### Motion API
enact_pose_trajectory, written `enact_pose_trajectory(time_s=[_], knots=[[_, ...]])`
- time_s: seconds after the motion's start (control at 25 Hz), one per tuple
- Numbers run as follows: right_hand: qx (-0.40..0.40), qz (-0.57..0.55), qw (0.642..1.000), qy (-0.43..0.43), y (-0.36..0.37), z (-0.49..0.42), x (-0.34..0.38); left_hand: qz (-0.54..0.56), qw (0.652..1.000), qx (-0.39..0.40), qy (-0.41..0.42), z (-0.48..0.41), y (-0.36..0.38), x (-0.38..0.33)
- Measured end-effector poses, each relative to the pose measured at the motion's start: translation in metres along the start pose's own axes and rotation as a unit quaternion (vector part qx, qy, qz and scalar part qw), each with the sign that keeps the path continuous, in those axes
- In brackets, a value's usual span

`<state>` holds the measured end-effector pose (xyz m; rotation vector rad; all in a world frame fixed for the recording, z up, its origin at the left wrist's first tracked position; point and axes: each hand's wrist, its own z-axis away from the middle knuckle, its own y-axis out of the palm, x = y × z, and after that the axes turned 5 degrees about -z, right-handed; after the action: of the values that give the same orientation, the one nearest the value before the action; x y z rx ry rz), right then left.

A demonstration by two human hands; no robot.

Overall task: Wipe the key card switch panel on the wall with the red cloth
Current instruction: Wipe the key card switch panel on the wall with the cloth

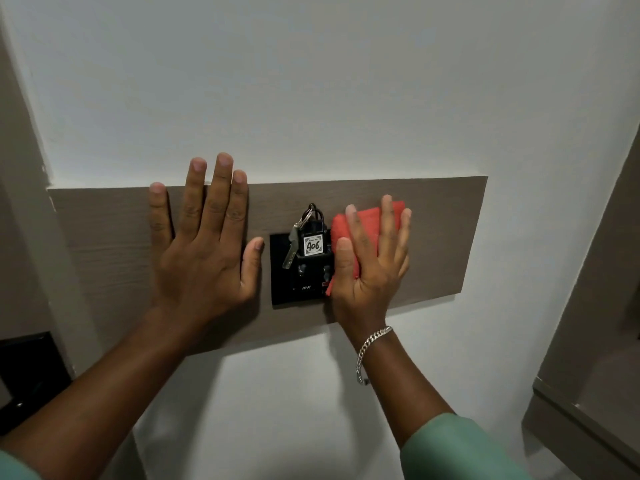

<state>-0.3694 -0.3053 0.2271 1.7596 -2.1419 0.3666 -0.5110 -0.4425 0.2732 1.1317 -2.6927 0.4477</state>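
Note:
The black key card switch panel [282, 275] is mounted on a brown wooden board [104, 233] on the white wall. A black key fob marked 406 [313, 244] with a metal key [290, 251] sits in the panel's slot. My right hand [372, 268] presses the folded red cloth [369, 220] flat against the panel's right edge and the board beside it. My left hand [204, 251] lies flat on the board, fingers spread, its thumb just left of the panel. The panel's right part is hidden by the cloth and hand.
A dark object [27, 375] sits at the lower left by a beige wall edge. A beige door frame or cabinet [595, 341] stands at the right. White wall surrounds the board above and below.

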Motion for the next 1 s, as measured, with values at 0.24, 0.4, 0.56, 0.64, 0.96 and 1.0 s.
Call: enact_pose_trajectory(time_s=[0.24, 0.4, 0.56, 0.64, 0.96, 1.0], knots=[[0.023, 0.020, 0.994, -0.101, -0.012, -0.006, -0.025, -0.002, 1.000, -0.013, 0.003, 0.000, 0.003, 0.001], [0.037, 0.028, 0.983, -0.180, -0.013, -0.006, -0.033, -0.003, 1.000, -0.015, 0.003, -0.001, 0.006, 0.002], [-0.034, -0.011, 0.999, -0.034, -0.018, 0.001, -0.038, 0.000, 1.000, -0.015, -0.001, 0.000, 0.006, 0.000], [-0.028, -0.009, 0.999, -0.018, -0.007, 0.008, -0.023, -0.005, 1.000, -0.019, 0.005, 0.001, 0.008, 0.001], [-0.072, -0.078, 0.991, 0.085, 0.003, 0.008, -0.006, -0.001, 1.000, -0.016, 0.006, 0.000, 0.005, 0.002], [-0.082, -0.085, 0.985, 0.128, 0.010, 0.005, 0.006, 0.003, 1.000, -0.016, 0.005, 0.000, 0.005, 0.002]])
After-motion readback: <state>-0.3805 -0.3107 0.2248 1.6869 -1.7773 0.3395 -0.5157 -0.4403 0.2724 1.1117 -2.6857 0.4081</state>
